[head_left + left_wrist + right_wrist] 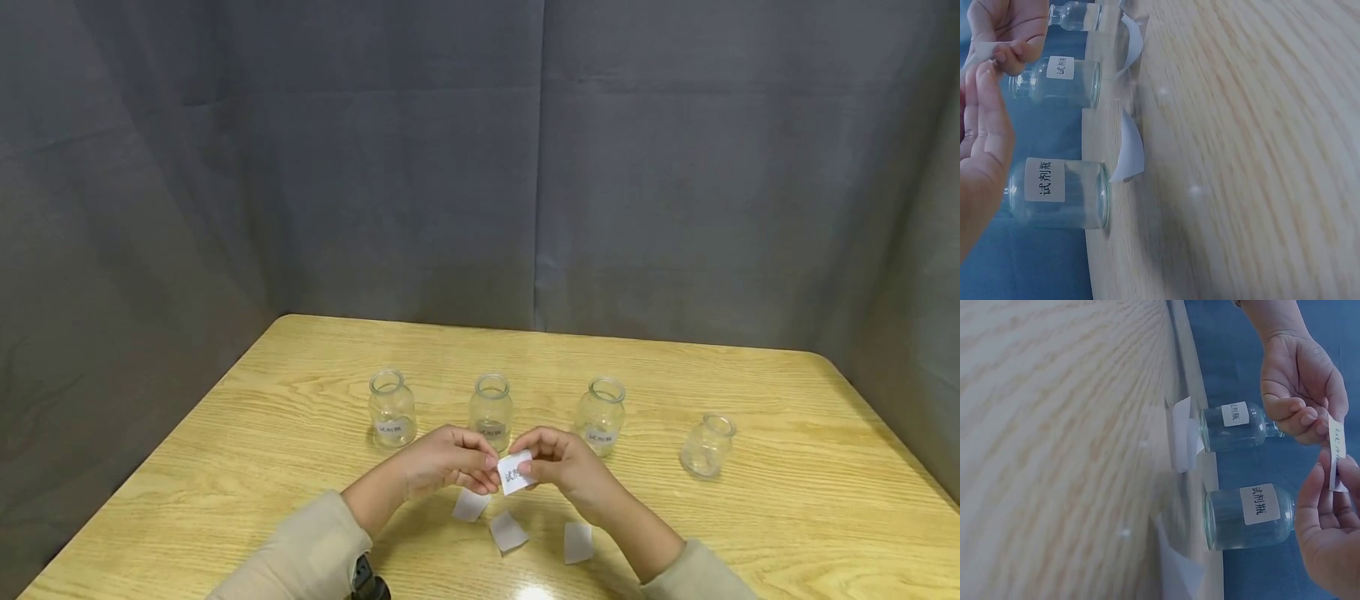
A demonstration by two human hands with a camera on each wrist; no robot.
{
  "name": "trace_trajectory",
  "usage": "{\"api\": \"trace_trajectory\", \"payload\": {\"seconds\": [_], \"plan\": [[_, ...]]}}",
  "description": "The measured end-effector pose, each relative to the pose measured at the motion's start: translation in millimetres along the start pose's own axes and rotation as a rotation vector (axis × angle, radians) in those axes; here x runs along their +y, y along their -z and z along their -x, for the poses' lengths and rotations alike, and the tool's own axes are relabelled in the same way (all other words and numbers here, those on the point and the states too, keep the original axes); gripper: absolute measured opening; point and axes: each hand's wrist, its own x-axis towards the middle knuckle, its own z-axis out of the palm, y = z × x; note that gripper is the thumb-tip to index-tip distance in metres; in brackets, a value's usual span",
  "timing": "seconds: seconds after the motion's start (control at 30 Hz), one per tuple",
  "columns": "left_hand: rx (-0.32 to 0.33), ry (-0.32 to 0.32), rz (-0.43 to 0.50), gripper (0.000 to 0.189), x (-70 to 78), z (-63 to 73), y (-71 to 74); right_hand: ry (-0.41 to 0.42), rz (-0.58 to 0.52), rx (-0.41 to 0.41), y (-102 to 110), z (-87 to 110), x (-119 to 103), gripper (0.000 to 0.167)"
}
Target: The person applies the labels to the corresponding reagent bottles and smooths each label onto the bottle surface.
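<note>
A white label (513,473) with printed black characters is held up between the two hands over the table. My right hand (566,471) pinches its right side, the thumb lying across the printed face. At the label's left edge, my left hand (446,460) has its thumb and fingertips on a corner. Behind the hands stand three glass jars bearing labels: a left jar (392,408), a middle jar (491,404) and a right jar (601,412). The right wrist view shows the held label (1337,453) nearly edge-on between both hands' fingers.
An unlabelled glass jar (707,446) stands farther right. Three pale paper pieces lie nearer me: one paper (471,505) below the left hand, a curled paper (509,532) in the middle, another paper (578,543) at right. Dark curtains (405,167) surround the wooden table (225,483).
</note>
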Motion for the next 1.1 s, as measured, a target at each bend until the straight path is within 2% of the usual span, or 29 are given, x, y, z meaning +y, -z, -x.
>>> {"api": "trace_trajectory", "payload": {"seconds": [0.3, 0.67, 0.83, 0.9, 1.1], "plan": [[0.023, 0.019, -0.004, 0.016, -1.4, -4.0, -3.2, -0.037, 0.018, 0.024, 0, 2.9, 0, 0.027], [0.110, -0.001, -0.075, 0.014, 1.3, -8.1, -3.4, -0.076, 0.154, 0.183, 8, 9.5, 0, 0.027], [0.117, -0.014, -0.087, 0.011, 1.9, -9.8, -4.2, -0.084, 0.172, 0.239, 8, 10.1, -1, 0.025], [0.110, -0.014, -0.101, 0.012, 2.0, -10.5, -6.3, -0.090, 0.165, 0.235, 6, 10.0, 0, 0.025], [0.091, -0.012, -0.131, 0.015, -0.3, -15.4, -13.3, -0.104, 0.122, 0.142, 1, 9.3, 3, 0.029]]}}
